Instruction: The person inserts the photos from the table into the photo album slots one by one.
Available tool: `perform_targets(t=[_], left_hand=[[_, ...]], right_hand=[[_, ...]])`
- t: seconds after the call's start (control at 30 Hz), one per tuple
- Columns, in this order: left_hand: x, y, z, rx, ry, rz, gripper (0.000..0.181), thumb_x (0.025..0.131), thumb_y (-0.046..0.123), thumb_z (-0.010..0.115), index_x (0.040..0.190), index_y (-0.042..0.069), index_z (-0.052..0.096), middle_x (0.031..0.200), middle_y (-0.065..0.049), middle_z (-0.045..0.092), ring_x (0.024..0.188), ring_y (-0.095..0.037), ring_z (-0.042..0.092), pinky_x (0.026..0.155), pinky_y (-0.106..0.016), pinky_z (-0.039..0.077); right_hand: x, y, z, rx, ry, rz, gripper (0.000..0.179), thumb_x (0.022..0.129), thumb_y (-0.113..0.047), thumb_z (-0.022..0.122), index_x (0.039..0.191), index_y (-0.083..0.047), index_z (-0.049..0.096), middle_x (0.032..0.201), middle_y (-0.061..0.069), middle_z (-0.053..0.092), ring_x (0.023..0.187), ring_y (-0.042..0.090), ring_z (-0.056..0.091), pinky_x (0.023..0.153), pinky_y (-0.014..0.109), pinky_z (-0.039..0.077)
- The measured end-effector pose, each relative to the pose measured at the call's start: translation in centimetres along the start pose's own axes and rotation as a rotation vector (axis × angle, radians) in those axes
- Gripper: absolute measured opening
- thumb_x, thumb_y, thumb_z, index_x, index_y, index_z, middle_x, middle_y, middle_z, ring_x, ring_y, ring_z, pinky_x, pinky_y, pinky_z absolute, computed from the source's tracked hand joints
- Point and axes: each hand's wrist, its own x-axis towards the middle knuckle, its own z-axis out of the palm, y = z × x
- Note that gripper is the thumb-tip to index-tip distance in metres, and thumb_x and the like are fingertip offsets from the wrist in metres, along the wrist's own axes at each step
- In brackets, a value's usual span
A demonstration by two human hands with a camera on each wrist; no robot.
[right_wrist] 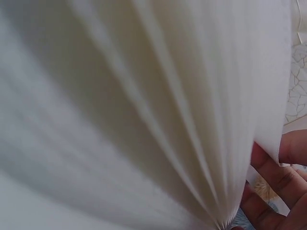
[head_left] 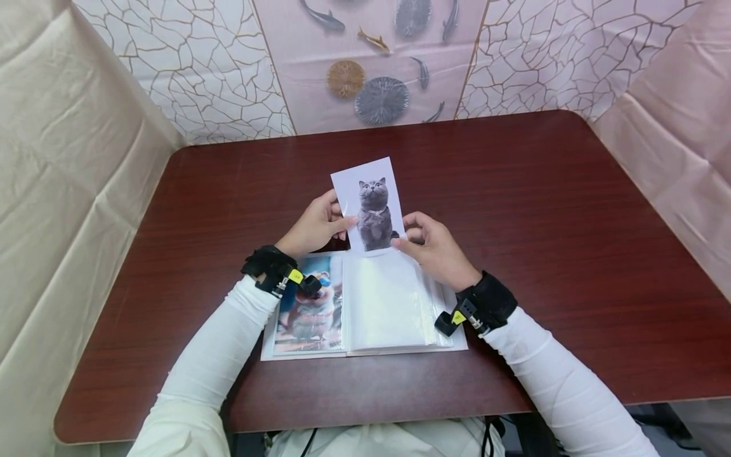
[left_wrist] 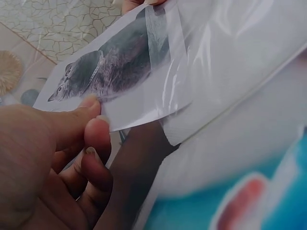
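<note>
A photo print of a grey cat (head_left: 374, 219) is held tilted above an open photo album (head_left: 365, 352). My left hand (head_left: 320, 222) pinches its left edge between thumb and fingers. At the lower right corner, my right hand (head_left: 434, 251) pinches the print near the top of a clear page sleeve (head_left: 388, 298). In the left wrist view the print's lower end (left_wrist: 163, 48) lies under shiny clear plastic. The album's left page holds a colourful picture (head_left: 311, 311), partly covered by the left wrist camera. Fanned album pages (right_wrist: 158, 115) fill most of the right wrist view, with the right fingers (right_wrist: 283, 184) beside them.
The album lies on a dark red-brown table (head_left: 542, 241) near its front edge. A patterned cloth (head_left: 371, 70) hangs behind the table, with pale fabric (head_left: 74, 209) at the left and right sides. Straps with small cameras (head_left: 485, 304) sit on both wrists.
</note>
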Motion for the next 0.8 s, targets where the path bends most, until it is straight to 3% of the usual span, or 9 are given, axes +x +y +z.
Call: perform_targets(t=[0.37,0.47,0.67,0.8], left_hand=[[-0.08,0.04,-0.06,-0.006,-0.042,-0.014,0.048,0.097,0.002,0.066,0.139,0.006,0.044,0.084,-0.002,0.07,0.061,-0.015,0.059,0.059,-0.028,0.051],[0.03,0.08,-0.15,-0.017,-0.012,0.005,0.06,0.097,0.004,0.066,0.147,0.012,0.034,0.087,-0.004,0.07,0.062,-0.019,0.061,0.06,-0.03,0.052],[0.14,0.15,-0.33,-0.039,0.095,0.074,0.092,0.098,0.008,0.065,0.161,0.039,0.006,0.078,-0.011,0.063,0.063,-0.03,0.063,0.061,-0.03,0.052],[0.11,0.09,-0.42,-0.021,0.088,0.119,0.086,0.099,0.006,0.063,0.16,0.041,0.014,0.074,-0.014,0.057,0.063,-0.034,0.062,0.061,-0.03,0.053]], right_hand=[[0.0,0.11,0.05,0.007,0.001,0.001,0.035,0.1,-0.014,0.065,0.129,-0.002,0.049,0.075,0.001,0.054,0.054,0.012,0.027,0.054,0.026,0.025],[0.02,0.15,0.02,0.007,0.002,-0.008,0.035,0.099,-0.014,0.065,0.128,-0.001,0.049,0.075,0.002,0.054,0.054,0.011,0.026,0.054,0.026,0.024],[0.04,0.16,0.05,0.012,0.001,-0.02,0.034,0.099,-0.012,0.065,0.127,0.0,0.05,0.077,0.002,0.057,0.054,0.01,0.026,0.054,0.026,0.024],[0.06,0.15,0.04,0.009,-0.002,-0.023,0.033,0.099,-0.012,0.065,0.127,0.0,0.05,0.077,0.003,0.059,0.055,0.011,0.027,0.055,0.027,0.024]])
